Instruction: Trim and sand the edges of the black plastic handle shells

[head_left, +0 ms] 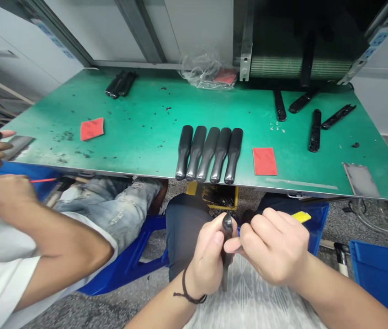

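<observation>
My left hand (210,256) is closed around a black plastic handle (227,223), its rounded end pointing up above the thumb. Beside it my right hand (272,244) is clenched on a yellow-handled knife (301,216); the yellow end sticks out behind the fist. The blade is mostly hidden, with a thin dark sliver near the right thumb, close to the handle. Both hands are over my lap, in front of the table edge. Ahead of them several similar black handles (205,154) lie side by side on the green table (139,141).
Red abrasive-looking squares (265,161) lie right and left. Loose black parts (315,130) are at the right, more handles (120,84) at the back left. A clear plastic bag (202,73) sits behind. Dark shavings dot the table. A co-worker's arm (66,237) is at left.
</observation>
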`<state>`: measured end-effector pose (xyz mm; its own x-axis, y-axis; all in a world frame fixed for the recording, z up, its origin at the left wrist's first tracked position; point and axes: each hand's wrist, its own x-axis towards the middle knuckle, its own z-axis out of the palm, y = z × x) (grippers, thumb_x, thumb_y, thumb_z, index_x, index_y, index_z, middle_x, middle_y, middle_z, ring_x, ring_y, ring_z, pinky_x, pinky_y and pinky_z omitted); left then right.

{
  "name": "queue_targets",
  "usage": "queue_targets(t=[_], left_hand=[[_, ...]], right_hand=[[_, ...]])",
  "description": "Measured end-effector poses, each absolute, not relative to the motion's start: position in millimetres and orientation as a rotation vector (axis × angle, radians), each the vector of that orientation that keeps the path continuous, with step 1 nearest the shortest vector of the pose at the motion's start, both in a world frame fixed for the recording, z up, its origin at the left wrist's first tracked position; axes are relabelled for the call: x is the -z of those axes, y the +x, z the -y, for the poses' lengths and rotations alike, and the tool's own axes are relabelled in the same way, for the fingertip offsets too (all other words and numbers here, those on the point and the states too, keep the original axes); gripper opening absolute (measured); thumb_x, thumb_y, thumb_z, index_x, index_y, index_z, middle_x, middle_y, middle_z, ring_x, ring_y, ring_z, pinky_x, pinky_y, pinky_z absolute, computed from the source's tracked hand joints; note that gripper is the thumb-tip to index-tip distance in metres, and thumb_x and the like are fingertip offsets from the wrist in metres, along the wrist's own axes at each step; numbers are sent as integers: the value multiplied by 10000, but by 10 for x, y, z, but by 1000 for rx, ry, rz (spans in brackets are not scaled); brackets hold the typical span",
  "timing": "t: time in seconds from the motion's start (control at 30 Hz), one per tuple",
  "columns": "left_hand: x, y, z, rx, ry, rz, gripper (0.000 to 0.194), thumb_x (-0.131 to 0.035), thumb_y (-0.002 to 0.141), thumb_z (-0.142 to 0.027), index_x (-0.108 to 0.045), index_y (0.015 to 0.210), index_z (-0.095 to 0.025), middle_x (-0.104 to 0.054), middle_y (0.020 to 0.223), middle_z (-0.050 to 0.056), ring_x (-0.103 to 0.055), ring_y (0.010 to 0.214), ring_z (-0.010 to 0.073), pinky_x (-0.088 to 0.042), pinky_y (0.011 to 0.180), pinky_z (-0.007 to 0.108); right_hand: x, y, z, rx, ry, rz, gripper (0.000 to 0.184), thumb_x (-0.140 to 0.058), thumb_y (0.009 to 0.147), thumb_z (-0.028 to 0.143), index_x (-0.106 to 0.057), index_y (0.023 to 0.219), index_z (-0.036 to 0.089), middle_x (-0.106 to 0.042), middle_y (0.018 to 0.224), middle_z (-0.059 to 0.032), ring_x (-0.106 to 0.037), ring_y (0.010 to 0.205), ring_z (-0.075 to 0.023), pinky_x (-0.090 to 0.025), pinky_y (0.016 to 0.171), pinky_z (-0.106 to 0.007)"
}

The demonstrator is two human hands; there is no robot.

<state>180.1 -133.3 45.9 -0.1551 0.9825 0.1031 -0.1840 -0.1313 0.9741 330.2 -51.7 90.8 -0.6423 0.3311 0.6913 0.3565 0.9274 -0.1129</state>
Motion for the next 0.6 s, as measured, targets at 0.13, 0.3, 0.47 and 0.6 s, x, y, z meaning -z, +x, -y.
queue_targets(t=[0.13, 0.3, 0.47, 0.6], left_hand=[[-396, 1808, 1351, -1446, 868, -941, 356, -474, 1096, -514, -607, 1114, -184, -553, 649, -14, -460, 486, 117, -346, 456, 240], [-367, 1790, 1380, -1446, 881, -952, 414, -516, 1093, -539, -604, 1293, -187, -603, 673, -13, -523, 438, 117, -378, 407, 218], [-454, 1775, 1386, -1401, 997, -1059, 422, -531, 1085, -552, -679, 1271, -203, -617, 718, -2, -565, 428, 119, -393, 383, 226], [-489, 1794, 1395, -1405, 1061, -1081, 434, -511, 1098, -540, -693, 1325, -218, -590, 656, -17, -545, 415, 118, -360, 380, 229]], right_hand=[[-920, 3392, 413, -227, -516, 2331, 150, -588, 1031, 141, -685, 917, 133, -568, 714, -37, -401, 677, -173, -316, 614, -339], [-994, 3485, 297, -360, -594, 2469, 460, -444, 1129, 476, -687, 986, 112, -583, 787, -56, -466, 698, -187, -382, 614, -333], [-1056, 3434, 260, -300, -636, 2503, 618, -418, 1091, 670, -660, 830, 165, -541, 722, -16, -438, 651, -162, -312, 583, -319], [-1095, 3384, 234, -255, -640, 2554, 668, -383, 1086, 713, -616, 753, 182, -523, 696, -4, -410, 637, -150, -244, 571, -322]])
